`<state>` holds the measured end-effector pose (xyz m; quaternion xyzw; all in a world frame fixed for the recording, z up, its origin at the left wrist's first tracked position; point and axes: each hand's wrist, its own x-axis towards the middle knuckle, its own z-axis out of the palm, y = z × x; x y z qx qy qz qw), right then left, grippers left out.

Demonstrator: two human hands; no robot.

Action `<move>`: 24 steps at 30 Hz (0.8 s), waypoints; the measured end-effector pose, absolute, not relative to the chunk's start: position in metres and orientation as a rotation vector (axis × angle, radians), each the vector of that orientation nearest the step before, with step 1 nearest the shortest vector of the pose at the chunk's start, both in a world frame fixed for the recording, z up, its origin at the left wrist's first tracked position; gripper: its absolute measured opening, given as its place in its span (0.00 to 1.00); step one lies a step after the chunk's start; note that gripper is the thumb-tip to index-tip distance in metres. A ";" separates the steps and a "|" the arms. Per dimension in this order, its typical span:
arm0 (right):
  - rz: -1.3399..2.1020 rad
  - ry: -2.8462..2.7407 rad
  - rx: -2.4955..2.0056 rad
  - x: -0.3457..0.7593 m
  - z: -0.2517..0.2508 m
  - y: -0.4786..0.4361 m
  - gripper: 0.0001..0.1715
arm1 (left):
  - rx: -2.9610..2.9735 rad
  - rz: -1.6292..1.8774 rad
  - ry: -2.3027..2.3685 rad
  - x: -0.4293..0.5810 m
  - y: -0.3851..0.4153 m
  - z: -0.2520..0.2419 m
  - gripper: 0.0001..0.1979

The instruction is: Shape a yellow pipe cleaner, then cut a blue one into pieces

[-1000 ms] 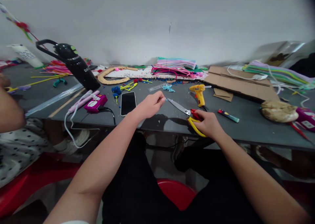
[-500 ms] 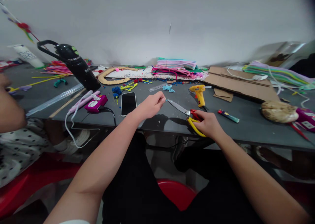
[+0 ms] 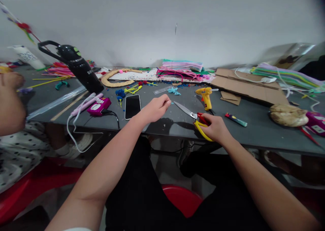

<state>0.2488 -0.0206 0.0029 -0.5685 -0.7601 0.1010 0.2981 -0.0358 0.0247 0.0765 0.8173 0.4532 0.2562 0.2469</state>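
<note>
My left hand (image 3: pixel 159 108) is closed in a pinch over the grey table. A tiny light blue tip (image 3: pixel 172 103) sticks out from its fingertips; the rest of that piece is hidden. In my right hand (image 3: pixel 217 128) I grip a pair of scissors (image 3: pixel 185 109) by its red and yellow handles. The blades look closed and point toward my left fingertips, a small gap from the blue tip. Just beyond, light blue bits (image 3: pixel 174 91) lie in a small heap beside a clear ruler (image 3: pixel 160 90).
A yellow glue gun (image 3: pixel 207 97) lies behind my right hand, with a glue-stick-like tube (image 3: pixel 236 119) to its right. Left of my left hand are a phone (image 3: pixel 132 107), a purple box (image 3: pixel 99 107) and a black bottle (image 3: pixel 82 70). Another person's arm (image 3: pixel 11 99) rests at far left.
The scissor tips have drawn back slightly to the right, away from the light blue tip. My left hand has stayed in place. The other person's hand at far left has shifted.
</note>
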 end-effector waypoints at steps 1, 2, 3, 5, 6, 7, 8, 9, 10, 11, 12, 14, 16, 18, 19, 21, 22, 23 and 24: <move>0.263 -2.024 -1.514 0.249 0.003 -0.021 0.16 | 2.228 0.696 1.237 -0.036 0.025 0.076 0.12; 0.261 -2.027 -1.515 0.249 0.003 -0.020 0.16 | 2.227 0.695 1.239 -0.036 0.025 0.076 0.12; 0.264 -2.028 -1.517 0.249 0.003 -0.020 0.16 | 2.227 0.694 1.240 -0.036 0.025 0.076 0.12; 0.280 -2.028 -1.526 0.249 0.003 -0.020 0.15 | 2.230 0.697 1.239 -0.036 0.025 0.075 0.11; 0.290 -2.029 -1.529 0.249 0.003 -0.020 0.14 | 2.231 0.699 1.237 -0.036 0.025 0.075 0.11; 0.298 -2.029 -1.534 0.249 0.003 -0.020 0.14 | 2.231 0.700 1.235 -0.036 0.025 0.075 0.11; 0.303 -2.028 -1.540 0.249 0.004 -0.020 0.13 | 2.231 0.700 1.232 -0.036 0.025 0.075 0.11; 0.309 -2.029 -1.544 0.248 0.004 -0.020 0.13 | 2.231 0.700 1.231 -0.036 0.024 0.076 0.11; 0.314 -2.030 -1.545 0.248 0.004 -0.020 0.12 | 2.230 0.698 1.230 -0.036 0.024 0.076 0.11; 0.320 -2.031 -1.542 0.248 0.004 -0.020 0.12 | 2.229 0.697 1.230 -0.036 0.024 0.077 0.11; 0.324 -2.033 -1.539 0.248 0.004 -0.020 0.11 | 2.229 0.695 1.231 -0.036 0.023 0.077 0.11; 0.327 -2.036 -1.529 0.248 0.004 -0.020 0.11 | 2.231 0.691 1.231 -0.036 0.023 0.078 0.10; 0.322 -2.033 -1.531 0.248 0.005 -0.020 0.11 | 2.235 0.689 1.226 -0.036 0.023 0.078 0.10; 0.321 -2.033 -1.536 0.248 0.005 -0.020 0.12 | 2.238 0.695 1.215 -0.036 0.023 0.078 0.10; 0.325 -2.032 -1.536 0.248 0.005 -0.020 0.12 | 2.238 0.697 1.209 -0.036 0.023 0.078 0.10; 0.335 -2.032 -1.526 0.248 0.005 -0.020 0.12 | 2.237 0.704 1.200 -0.036 0.023 0.078 0.11; 0.336 -2.033 -1.519 0.248 0.005 -0.020 0.12 | 2.238 0.707 1.197 -0.036 0.023 0.078 0.11; 0.335 -2.033 -1.512 0.249 0.004 -0.020 0.11 | 2.238 0.710 1.196 -0.036 0.023 0.077 0.11; 0.331 -2.033 -1.507 0.249 0.004 -0.020 0.11 | 2.237 0.713 1.195 -0.036 0.023 0.077 0.11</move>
